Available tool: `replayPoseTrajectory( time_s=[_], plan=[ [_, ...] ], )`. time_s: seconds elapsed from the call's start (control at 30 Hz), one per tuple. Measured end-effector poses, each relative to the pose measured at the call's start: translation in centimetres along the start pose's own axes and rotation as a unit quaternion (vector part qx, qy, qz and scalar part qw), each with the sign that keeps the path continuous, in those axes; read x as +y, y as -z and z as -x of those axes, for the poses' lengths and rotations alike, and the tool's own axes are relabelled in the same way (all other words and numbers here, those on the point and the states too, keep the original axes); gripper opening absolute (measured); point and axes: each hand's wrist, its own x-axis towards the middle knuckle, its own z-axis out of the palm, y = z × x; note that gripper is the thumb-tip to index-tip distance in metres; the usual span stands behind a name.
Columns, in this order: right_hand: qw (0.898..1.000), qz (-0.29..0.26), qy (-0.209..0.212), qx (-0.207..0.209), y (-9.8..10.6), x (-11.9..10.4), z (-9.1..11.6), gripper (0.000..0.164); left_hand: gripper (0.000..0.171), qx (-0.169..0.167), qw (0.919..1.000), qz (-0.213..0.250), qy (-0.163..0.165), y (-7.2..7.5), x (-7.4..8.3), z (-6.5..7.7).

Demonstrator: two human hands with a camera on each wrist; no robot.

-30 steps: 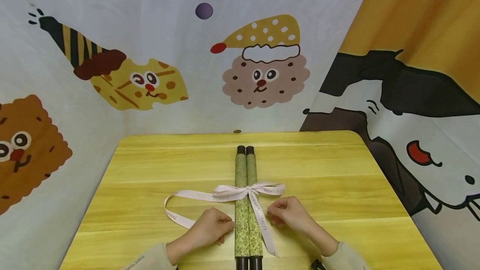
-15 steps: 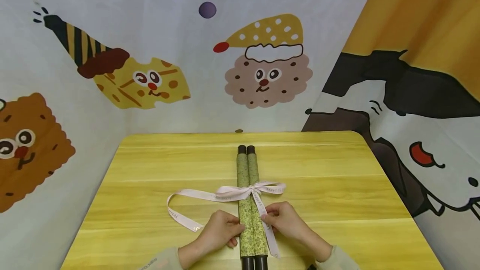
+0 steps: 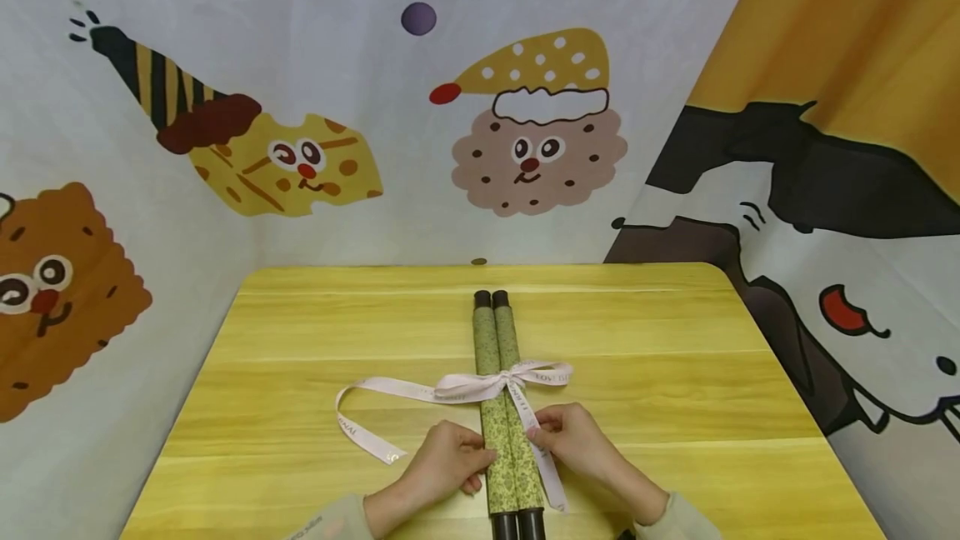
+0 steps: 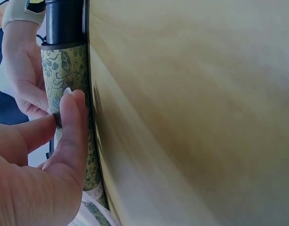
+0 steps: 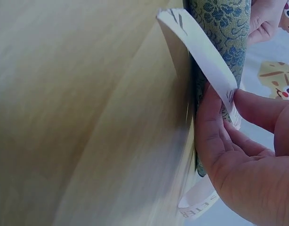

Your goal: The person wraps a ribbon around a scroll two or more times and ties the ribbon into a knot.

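Note:
Two scroll-like rolls [image 3: 494, 419], wrapped in green-gold floral cloth with black end knobs [image 3: 505, 526], lie side by side on the table. A pale pink printed ribbon [image 3: 463, 388] is tied round both in a bow, its long left tail curving over the wood. My left hand [image 3: 448, 467] grips the left roll's side below the bow, thumb and fingertips against the patterned cloth [image 4: 64, 66]. Between thumb and forefinger, my right hand [image 3: 579, 442] pinches the ribbon's right tail [image 5: 208, 56], whose cut end hangs free beside the right roll.
The yellow wood-grain table [image 3: 300, 315] carries the rolls and ribbon. Behind it and along both sides hangs a white cloth [image 3: 322, 23] printed with cartoon figures. Part of a small black thing [image 3: 626, 534] shows by the right sleeve.
My right hand has come left to the hanging ribbon tail and now pinches it. The left hand has moved right onto the left roll, and the rolls' near ends have shifted slightly right.

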Motion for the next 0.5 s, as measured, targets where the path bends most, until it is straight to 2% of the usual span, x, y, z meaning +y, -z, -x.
replayPoseTrajectory(
  time_s=[0.1, 0.2, 0.3, 0.4, 0.5],
  plan=[
    [1.000, 0.005, 0.000, 0.003, 0.3, 0.0, 0.0, 0.023, 0.014, -0.006, 0.9990, -0.041, -0.017, 0.4, 0.1, -0.1],
    [1.000, 0.011, 0.003, 0.022, 1.1, -0.1, 0.1, 0.026, 0.015, 0.006, 0.9930, -0.103, -0.057, 1.5, 0.5, -0.1],
    [0.998, 0.018, 0.009, 0.054, 2.3, -0.4, 0.1, 0.025, 0.015, 0.052, 0.9817, -0.156, -0.096, 3.3, 1.3, 0.1],
    [0.997, 0.032, 0.016, 0.067, 3.4, -0.3, 0.2, 0.024, 0.014, 0.107, 0.9701, -0.182, -0.120, 5.3, 2.2, 0.4],
    [0.995, 0.055, 0.032, 0.072, 4.3, 0.0, 0.4, 0.025, 0.013, 0.147, 0.9595, -0.194, -0.142, 7.1, 3.0, 0.7]
  ],
)
